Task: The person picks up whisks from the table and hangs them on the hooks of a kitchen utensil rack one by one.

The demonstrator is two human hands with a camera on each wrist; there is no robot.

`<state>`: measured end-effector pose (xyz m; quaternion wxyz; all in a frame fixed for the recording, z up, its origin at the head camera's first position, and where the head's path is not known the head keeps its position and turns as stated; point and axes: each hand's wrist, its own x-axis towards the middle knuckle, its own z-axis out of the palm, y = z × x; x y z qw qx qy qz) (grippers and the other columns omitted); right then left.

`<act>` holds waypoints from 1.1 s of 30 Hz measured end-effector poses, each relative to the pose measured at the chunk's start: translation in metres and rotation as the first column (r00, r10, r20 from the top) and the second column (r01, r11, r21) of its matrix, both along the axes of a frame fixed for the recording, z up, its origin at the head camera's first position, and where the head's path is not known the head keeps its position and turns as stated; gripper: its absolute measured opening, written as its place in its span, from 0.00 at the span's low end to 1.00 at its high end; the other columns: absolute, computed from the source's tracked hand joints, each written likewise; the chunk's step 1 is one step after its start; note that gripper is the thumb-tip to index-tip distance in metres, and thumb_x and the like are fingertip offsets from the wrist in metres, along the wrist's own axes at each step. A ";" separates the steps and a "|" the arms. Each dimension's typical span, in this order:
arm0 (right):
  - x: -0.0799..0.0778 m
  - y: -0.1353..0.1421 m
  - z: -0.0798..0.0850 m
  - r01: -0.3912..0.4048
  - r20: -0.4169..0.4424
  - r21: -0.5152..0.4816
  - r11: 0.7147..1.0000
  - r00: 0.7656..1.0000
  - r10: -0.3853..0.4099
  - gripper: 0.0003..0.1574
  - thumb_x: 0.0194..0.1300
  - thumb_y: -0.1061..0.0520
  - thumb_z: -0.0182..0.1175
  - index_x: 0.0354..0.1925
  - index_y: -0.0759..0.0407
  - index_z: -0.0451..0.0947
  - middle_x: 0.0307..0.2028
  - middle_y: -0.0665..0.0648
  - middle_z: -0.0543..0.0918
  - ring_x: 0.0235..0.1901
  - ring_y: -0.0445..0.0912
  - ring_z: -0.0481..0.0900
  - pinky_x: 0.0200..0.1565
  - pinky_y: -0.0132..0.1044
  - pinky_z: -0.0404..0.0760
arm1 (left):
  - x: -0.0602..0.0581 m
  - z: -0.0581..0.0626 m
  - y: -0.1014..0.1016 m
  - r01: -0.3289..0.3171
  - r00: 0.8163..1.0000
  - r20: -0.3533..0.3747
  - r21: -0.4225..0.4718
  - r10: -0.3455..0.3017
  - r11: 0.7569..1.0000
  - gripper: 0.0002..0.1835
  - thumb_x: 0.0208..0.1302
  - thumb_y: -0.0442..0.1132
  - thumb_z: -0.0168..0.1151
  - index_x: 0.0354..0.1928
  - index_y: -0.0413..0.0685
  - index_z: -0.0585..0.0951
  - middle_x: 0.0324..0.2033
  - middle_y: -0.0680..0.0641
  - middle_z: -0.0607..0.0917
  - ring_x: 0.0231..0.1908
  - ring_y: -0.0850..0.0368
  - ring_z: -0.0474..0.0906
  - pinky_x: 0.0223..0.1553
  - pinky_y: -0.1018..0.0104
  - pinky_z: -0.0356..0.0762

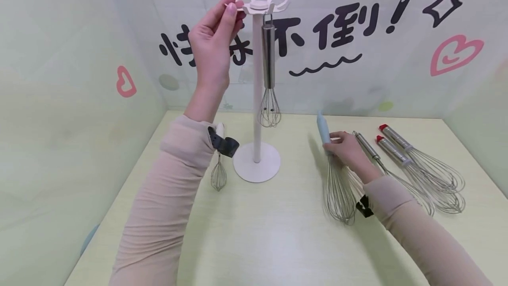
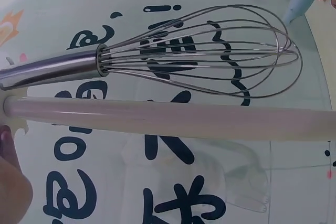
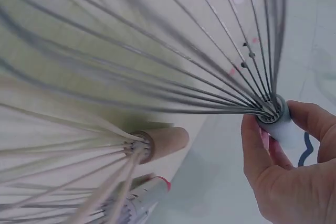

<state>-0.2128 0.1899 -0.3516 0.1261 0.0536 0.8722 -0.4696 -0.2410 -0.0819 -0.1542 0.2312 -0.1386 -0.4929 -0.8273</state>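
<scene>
My left hand (image 1: 216,39) pinches a prong at the left of the white rack's (image 1: 257,100) top, thumb and fingers curled round it. From another prong hangs a steel-handled whisk (image 1: 268,56), wires downward, just right of the post; the left wrist view shows this whisk (image 2: 52,67) beside the post. On the right, my right hand (image 1: 349,151) grips a whisk with a light blue handle (image 1: 323,130) low on the handle, near the wires. That whisk is tilted, handle end up, and its wires (image 3: 210,61) spread large across the right wrist view.
A small white-handled whisk (image 1: 218,175) lies left of the rack's round base (image 1: 254,175). Right of my right hand lie a slim steel whisk (image 1: 367,145) and two red-tipped whisks (image 1: 397,138). A brown-handled whisk (image 3: 170,142) shows in the right wrist view. A printed backdrop (image 1: 337,92) stands behind.
</scene>
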 end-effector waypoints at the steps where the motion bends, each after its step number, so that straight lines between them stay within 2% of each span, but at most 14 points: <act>1: 0.001 0.000 0.003 -0.002 -0.002 -0.009 1.000 1.000 0.002 0.37 0.70 0.56 0.52 0.69 0.70 0.54 0.61 0.75 0.67 0.58 0.63 0.72 0.58 0.52 0.79 | -0.001 0.000 -0.001 0.003 1.000 0.005 0.002 -0.003 1.000 0.14 0.64 0.30 0.58 0.51 0.34 0.80 0.42 0.42 0.88 0.39 0.59 0.84 0.53 0.67 0.81; 7: 0.005 0.000 0.020 -0.025 -0.024 -0.055 0.998 0.999 0.023 0.37 0.71 0.56 0.50 0.71 0.68 0.51 0.63 0.74 0.65 0.61 0.64 0.70 0.62 0.53 0.75 | -0.001 0.000 -0.001 -0.004 1.000 0.018 0.002 0.004 1.000 0.15 0.64 0.31 0.59 0.52 0.36 0.80 0.45 0.43 0.87 0.42 0.58 0.84 0.54 0.69 0.81; 12: 0.005 -0.001 0.027 -0.021 -0.042 -0.125 0.992 0.999 0.015 0.36 0.72 0.58 0.49 0.72 0.67 0.50 0.63 0.74 0.65 0.61 0.64 0.70 0.63 0.52 0.74 | 0.001 -0.002 0.000 -0.049 0.999 -0.001 -0.076 0.049 0.996 0.17 0.66 0.34 0.58 0.55 0.38 0.78 0.50 0.43 0.85 0.45 0.59 0.82 0.55 0.72 0.79; 18: 0.005 -0.002 0.031 -0.003 -0.064 -0.173 0.985 0.998 -0.008 0.35 0.71 0.60 0.50 0.71 0.66 0.52 0.61 0.73 0.66 0.60 0.63 0.70 0.62 0.50 0.75 | 0.004 -0.003 0.002 -0.074 0.997 -0.033 -0.099 0.071 0.992 0.17 0.68 0.35 0.53 0.57 0.39 0.77 0.42 0.49 0.84 0.45 0.59 0.80 0.56 0.73 0.78; 23: 0.006 -0.004 0.039 0.020 -0.076 -0.213 0.977 0.996 -0.037 0.36 0.70 0.60 0.52 0.71 0.64 0.53 0.60 0.70 0.65 0.60 0.60 0.69 0.63 0.50 0.74 | 0.008 -0.003 0.008 -0.058 0.997 -0.051 -0.093 0.054 0.994 0.25 0.60 0.28 0.61 0.61 0.38 0.71 0.42 0.52 0.79 0.48 0.60 0.78 0.58 0.73 0.76; 27: 0.007 -0.005 0.046 0.026 -0.088 -0.227 0.974 0.995 -0.048 0.37 0.70 0.58 0.52 0.72 0.62 0.53 0.59 0.67 0.66 0.59 0.58 0.70 0.63 0.45 0.75 | 0.009 -0.002 0.012 -0.030 0.998 -0.051 -0.064 0.027 0.998 0.32 0.55 0.24 0.65 0.64 0.37 0.68 0.41 0.52 0.76 0.49 0.59 0.77 0.58 0.72 0.77; 30: 0.007 -0.004 0.050 0.018 -0.101 -0.222 0.975 0.994 -0.041 0.37 0.70 0.56 0.53 0.72 0.61 0.54 0.60 0.67 0.68 0.59 0.56 0.71 0.61 0.40 0.77 | 0.009 -0.002 0.014 -0.033 0.998 -0.045 -0.049 0.031 0.998 0.33 0.54 0.24 0.66 0.64 0.36 0.67 0.41 0.52 0.76 0.49 0.59 0.77 0.58 0.72 0.77; 33: 0.008 -0.004 0.054 0.013 -0.112 -0.223 0.975 0.993 -0.039 0.37 0.70 0.55 0.54 0.72 0.59 0.54 0.62 0.68 0.68 0.60 0.56 0.71 0.61 0.39 0.77 | 0.009 -0.002 0.014 -0.053 0.998 -0.046 -0.041 0.051 0.998 0.32 0.54 0.25 0.67 0.62 0.36 0.68 0.41 0.52 0.76 0.47 0.59 0.77 0.57 0.72 0.78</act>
